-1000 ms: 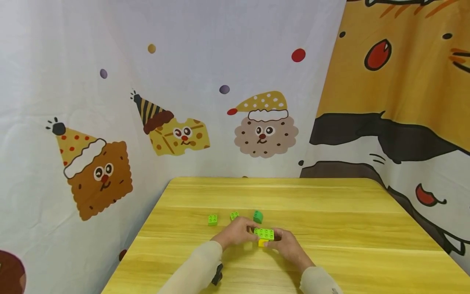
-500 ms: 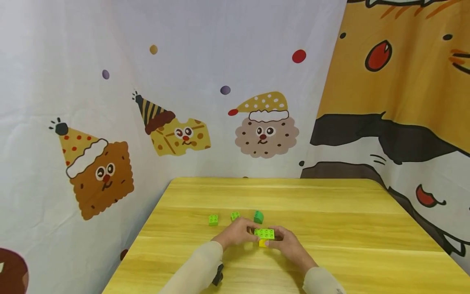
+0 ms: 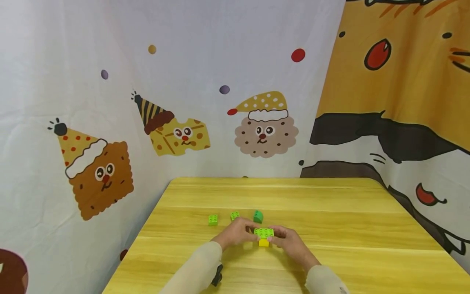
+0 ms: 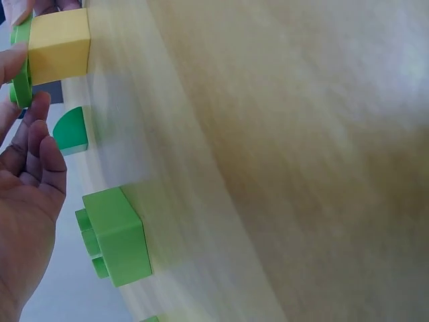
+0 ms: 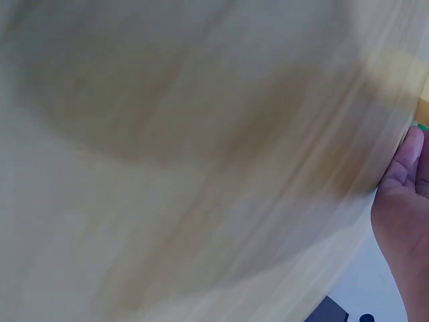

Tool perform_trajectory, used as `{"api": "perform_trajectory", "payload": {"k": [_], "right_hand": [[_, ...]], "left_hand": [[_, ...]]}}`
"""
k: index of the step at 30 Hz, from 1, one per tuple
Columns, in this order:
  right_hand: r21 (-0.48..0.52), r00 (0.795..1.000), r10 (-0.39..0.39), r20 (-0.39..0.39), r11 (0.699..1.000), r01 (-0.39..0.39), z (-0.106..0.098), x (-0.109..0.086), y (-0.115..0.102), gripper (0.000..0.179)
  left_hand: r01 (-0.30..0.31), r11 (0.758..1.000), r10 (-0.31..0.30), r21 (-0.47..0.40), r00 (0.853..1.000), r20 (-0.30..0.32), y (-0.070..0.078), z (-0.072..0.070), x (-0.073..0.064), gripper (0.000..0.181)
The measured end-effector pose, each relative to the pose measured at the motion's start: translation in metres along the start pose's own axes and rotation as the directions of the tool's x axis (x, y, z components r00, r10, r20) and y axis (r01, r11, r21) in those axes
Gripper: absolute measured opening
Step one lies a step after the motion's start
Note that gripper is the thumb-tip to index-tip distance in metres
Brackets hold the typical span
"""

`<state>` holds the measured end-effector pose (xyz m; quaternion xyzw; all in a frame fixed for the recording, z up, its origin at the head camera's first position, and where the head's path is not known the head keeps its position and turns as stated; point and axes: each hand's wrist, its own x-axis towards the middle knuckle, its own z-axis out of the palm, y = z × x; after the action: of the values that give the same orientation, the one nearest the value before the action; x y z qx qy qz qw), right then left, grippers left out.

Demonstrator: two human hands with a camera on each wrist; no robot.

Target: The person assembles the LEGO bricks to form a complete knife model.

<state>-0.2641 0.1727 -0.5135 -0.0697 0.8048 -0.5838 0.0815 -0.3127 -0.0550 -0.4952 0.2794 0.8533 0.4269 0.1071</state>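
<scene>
A thin light green toy building brick (image 3: 264,232), studs up, lies across a yellow block (image 3: 263,243) on the table. My left hand (image 3: 239,232) pinches the green brick's left end between thumb and fingers. At its right end, my right hand (image 3: 290,243) holds it too, with the thumb on the near edge. The left wrist view shows the green brick (image 4: 23,67) seated against the yellow block (image 4: 60,43) and the left hand (image 4: 30,201) at its edge. Only part of the right hand (image 5: 402,215) and a sliver of yellow block (image 5: 424,104) show in the right wrist view.
Two small light green bricks, one at the left (image 3: 213,220) and one just behind the left hand (image 3: 235,215), stand on the wooden table (image 3: 330,204). Behind the held stack is a dark green curved brick (image 3: 258,217). A printed curtain (image 3: 205,53) hangs beyond the table.
My right thumb has shifted from the yellow block up to the green brick's near edge, so more of the yellow shows. The left hand and loose bricks stay put.
</scene>
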Motion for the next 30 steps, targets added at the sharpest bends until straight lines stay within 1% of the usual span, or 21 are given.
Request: {"api": "perform_trajectory", "payload": {"k": [4,7,13,20,26,30], "right_hand": [[-0.021,1.000,0.011,0.012,1.000,-0.011,-0.0016,-0.0011,-0.0028,0.043],[-0.028,1.000,0.020,0.017,0.999,-0.019,-0.0023,-0.0024,-0.0043,0.043],[-0.007,1.000,0.019,0.020,1.000,-0.019,-0.0008,-0.0013,-0.0002,0.041],[0.006,1.000,0.017,0.018,1.000,-0.017,0.0003,0.0012,0.0038,0.040],[0.034,0.999,0.009,0.035,0.999,-0.010,0.0001,0.0002,0.0036,0.043],[0.045,0.999,0.005,0.038,0.999,-0.006,-0.0010,-0.0006,0.0036,0.045]], "left_hand": [[-0.004,1.000,0.004,0.007,1.000,-0.008,-0.0013,-0.0005,0.0005,0.027],[-0.008,1.000,0.008,0.029,1.000,-0.012,-0.0029,-0.0007,0.0008,0.028],[-0.004,0.999,0.005,0.045,1.000,-0.021,-0.0036,-0.0009,-0.0007,0.032],[0.011,0.997,-0.006,0.082,0.998,-0.061,-0.0040,-0.0004,-0.0017,0.036],[0.001,0.998,0.006,0.068,0.996,-0.093,-0.0059,0.0016,-0.0040,0.030],[0.012,0.997,-0.006,0.070,0.996,-0.085,-0.0050,0.0003,-0.0046,0.029]]}}
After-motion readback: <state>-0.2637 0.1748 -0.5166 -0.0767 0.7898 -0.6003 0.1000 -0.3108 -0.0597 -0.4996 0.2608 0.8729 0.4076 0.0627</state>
